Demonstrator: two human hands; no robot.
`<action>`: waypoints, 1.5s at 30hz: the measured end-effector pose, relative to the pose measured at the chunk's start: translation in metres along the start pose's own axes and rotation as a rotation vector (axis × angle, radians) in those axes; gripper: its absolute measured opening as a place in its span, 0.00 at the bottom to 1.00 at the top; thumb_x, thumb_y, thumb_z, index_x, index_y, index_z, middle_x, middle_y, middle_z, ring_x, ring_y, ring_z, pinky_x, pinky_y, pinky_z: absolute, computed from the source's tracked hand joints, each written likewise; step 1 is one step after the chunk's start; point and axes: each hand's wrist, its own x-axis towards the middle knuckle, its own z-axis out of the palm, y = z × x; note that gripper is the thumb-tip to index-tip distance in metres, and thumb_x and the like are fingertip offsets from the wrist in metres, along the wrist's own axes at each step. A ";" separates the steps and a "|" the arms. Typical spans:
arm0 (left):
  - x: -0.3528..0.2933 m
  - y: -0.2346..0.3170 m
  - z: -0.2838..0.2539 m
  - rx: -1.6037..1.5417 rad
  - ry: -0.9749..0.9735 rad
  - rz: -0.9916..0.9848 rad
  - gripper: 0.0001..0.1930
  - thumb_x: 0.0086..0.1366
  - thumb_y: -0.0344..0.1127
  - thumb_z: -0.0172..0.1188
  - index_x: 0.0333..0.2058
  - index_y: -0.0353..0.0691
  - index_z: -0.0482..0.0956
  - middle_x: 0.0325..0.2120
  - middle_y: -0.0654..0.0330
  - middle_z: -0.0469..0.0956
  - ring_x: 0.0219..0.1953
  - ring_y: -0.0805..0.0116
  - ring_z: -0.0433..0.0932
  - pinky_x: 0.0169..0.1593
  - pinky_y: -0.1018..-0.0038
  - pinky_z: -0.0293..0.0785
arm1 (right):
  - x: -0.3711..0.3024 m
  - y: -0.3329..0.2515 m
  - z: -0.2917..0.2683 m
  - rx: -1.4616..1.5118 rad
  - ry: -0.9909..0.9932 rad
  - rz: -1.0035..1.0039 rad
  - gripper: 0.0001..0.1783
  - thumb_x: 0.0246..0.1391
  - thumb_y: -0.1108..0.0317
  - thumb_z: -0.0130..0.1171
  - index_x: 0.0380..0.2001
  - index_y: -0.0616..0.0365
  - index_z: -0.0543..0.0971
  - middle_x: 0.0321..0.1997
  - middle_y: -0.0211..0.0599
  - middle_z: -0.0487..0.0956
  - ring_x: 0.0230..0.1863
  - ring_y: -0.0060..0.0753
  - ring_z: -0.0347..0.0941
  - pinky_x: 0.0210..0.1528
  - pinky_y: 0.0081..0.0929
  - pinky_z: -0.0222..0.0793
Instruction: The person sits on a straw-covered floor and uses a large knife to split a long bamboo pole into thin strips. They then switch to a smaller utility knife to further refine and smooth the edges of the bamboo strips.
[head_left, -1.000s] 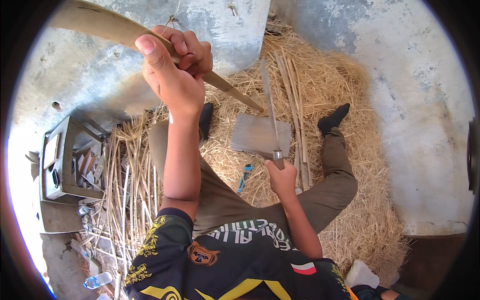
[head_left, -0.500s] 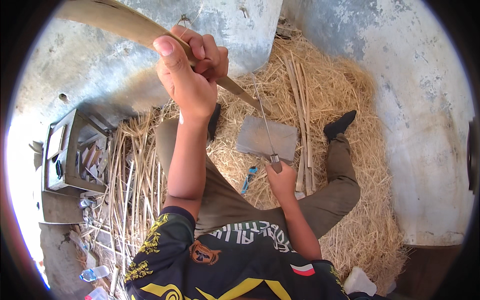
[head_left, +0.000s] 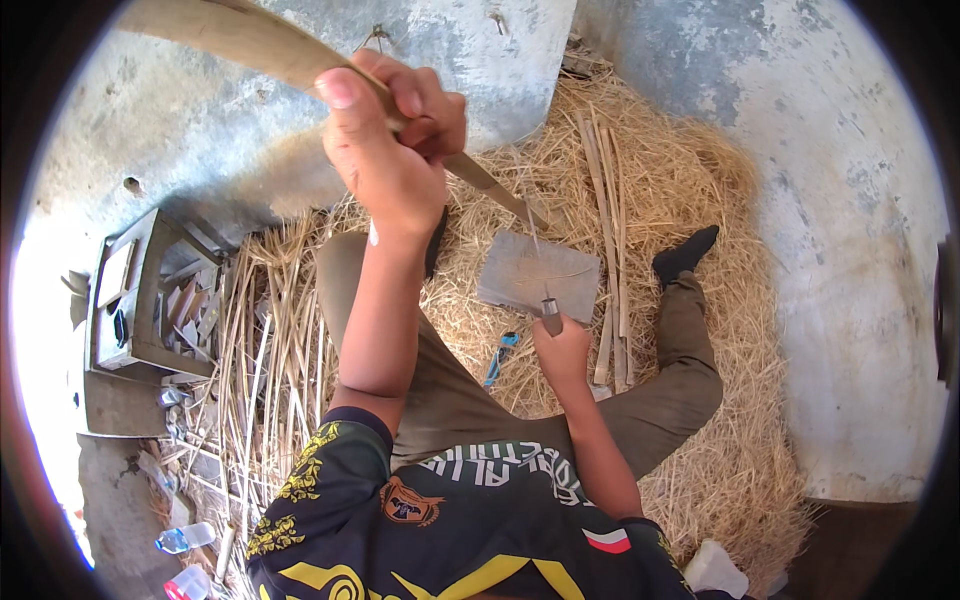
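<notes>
My left hand (head_left: 400, 150) is raised and wrapped round a long bamboo strip (head_left: 240, 40), which slants from the upper left down to the right. Its lower end tapers to just above a grey wooden block (head_left: 512, 275) between my legs. My right hand (head_left: 563, 352) grips the handle of a knife (head_left: 551, 314). The long thin blade points away from me, blurred, and overlaps the strip's lower end in view; whether they touch I cannot tell. A thin curled shaving (head_left: 560, 275) shows across the block.
A blue cutter (head_left: 501, 358) lies on the shavings (head_left: 700, 400) near my right hand. Several bamboo strips (head_left: 609, 240) lie right of the block, and more (head_left: 265, 370) are piled at left. Beyond them stands a wooden cabinet (head_left: 150, 345). Plastic bottles (head_left: 187, 538) lie at lower left; walls (head_left: 850, 250) enclose the spot.
The knife blade has swung from leaning left to nearly straight ahead, lower against the strip's end. A curled shaving now shows over the block. My left hand keeps its hold on the strip.
</notes>
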 end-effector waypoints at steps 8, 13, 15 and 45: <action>-0.002 0.003 0.006 -0.014 -0.038 -0.027 0.36 0.67 0.79 0.42 0.28 0.47 0.60 0.14 0.71 0.49 0.15 0.79 0.42 0.19 0.75 0.40 | -0.002 -0.010 -0.014 0.073 -0.015 -0.003 0.14 0.55 0.64 0.64 0.25 0.66 0.77 0.16 0.36 0.73 0.21 0.20 0.66 0.26 0.31 0.66; -0.005 0.003 0.007 -0.020 -0.023 -0.035 0.36 0.67 0.79 0.42 0.28 0.47 0.60 0.14 0.71 0.49 0.16 0.78 0.42 0.20 0.75 0.40 | 0.005 -0.054 -0.020 0.217 0.106 -0.181 0.14 0.57 0.66 0.65 0.24 0.65 0.75 0.15 0.32 0.71 0.21 0.16 0.62 0.24 0.28 0.62; -0.005 0.003 0.007 -0.027 -0.018 -0.040 0.36 0.68 0.79 0.42 0.28 0.47 0.60 0.14 0.71 0.50 0.16 0.78 0.42 0.20 0.75 0.40 | 0.014 -0.048 -0.012 0.248 0.071 -0.193 0.14 0.56 0.67 0.64 0.23 0.65 0.74 0.15 0.34 0.70 0.22 0.17 0.62 0.25 0.28 0.62; -0.003 0.001 -0.003 -0.030 0.024 -0.061 0.35 0.68 0.78 0.43 0.27 0.47 0.63 0.14 0.70 0.52 0.15 0.77 0.44 0.20 0.73 0.41 | 0.043 0.037 0.032 -0.078 0.014 0.149 0.16 0.52 0.61 0.63 0.28 0.68 0.80 0.23 0.54 0.80 0.28 0.54 0.79 0.36 0.43 0.72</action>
